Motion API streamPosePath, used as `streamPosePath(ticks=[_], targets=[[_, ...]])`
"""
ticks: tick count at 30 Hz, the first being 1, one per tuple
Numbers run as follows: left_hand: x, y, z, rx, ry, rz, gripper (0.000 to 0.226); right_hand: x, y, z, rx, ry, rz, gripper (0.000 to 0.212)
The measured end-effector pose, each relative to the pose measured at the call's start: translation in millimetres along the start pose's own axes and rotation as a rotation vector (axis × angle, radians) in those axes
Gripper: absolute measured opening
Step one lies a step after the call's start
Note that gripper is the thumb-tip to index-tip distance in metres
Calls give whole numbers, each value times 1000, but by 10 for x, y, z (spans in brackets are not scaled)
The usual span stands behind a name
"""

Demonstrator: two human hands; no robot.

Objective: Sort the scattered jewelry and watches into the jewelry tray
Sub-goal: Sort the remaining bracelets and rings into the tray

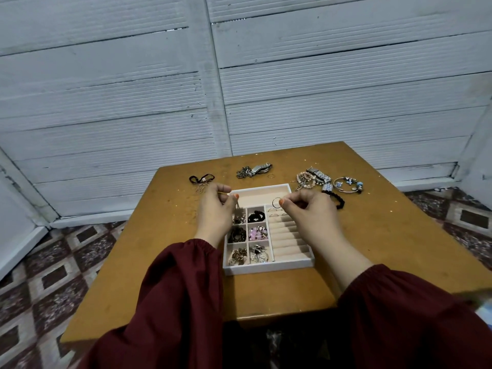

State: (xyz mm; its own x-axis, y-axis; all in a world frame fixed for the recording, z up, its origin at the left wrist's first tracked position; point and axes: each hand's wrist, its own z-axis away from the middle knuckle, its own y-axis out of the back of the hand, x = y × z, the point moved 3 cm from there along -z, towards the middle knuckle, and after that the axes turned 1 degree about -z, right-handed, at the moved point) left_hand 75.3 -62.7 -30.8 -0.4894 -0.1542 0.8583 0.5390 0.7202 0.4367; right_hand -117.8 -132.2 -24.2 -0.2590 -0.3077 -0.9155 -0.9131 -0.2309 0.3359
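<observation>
The white jewelry tray (269, 268) sits mid-table, its small left compartments filled with beads, rings and dark bands. Its right side has ring slots (287, 235) with a few rings in the far rows. My right hand (311, 211) pinches a thin ring (277, 202) above those far slots. My left hand (217, 209) hovers over the tray's far left corner, fingers pinched on a thin gold piece (225, 193). Scattered beyond the tray lie a silver watch (259, 169), a second watch (318, 175), a charm bracelet (347, 183) and a black choker (201, 179).
The brown wooden table (149, 249) stands against a white panelled wall. A small loose ring (271, 176) and thin hoops (201, 188) lie on the far part. A black beaded band (336, 199) rests right of my right hand. Patterned tile floor surrounds the table.
</observation>
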Motion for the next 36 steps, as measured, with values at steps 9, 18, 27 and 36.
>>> streamPosePath(ticks=[9, 18, 27, 36], targets=[[-172, -38, 60, -18, 0, -159, 14, 15, -23, 21, -21, -13, 0, 14], [-135, -28, 145, -20, -112, -514, 12, 62, -65, 29, -41, -34, -38, 15], [-164, 61, 136, 20, -90, -430, 16, 72, -82, 36, -39, -28, -9, 13], [-182, 271, 315, 73, -136, -635, 22, 34, -43, 70, -37, -26, -14, 13]])
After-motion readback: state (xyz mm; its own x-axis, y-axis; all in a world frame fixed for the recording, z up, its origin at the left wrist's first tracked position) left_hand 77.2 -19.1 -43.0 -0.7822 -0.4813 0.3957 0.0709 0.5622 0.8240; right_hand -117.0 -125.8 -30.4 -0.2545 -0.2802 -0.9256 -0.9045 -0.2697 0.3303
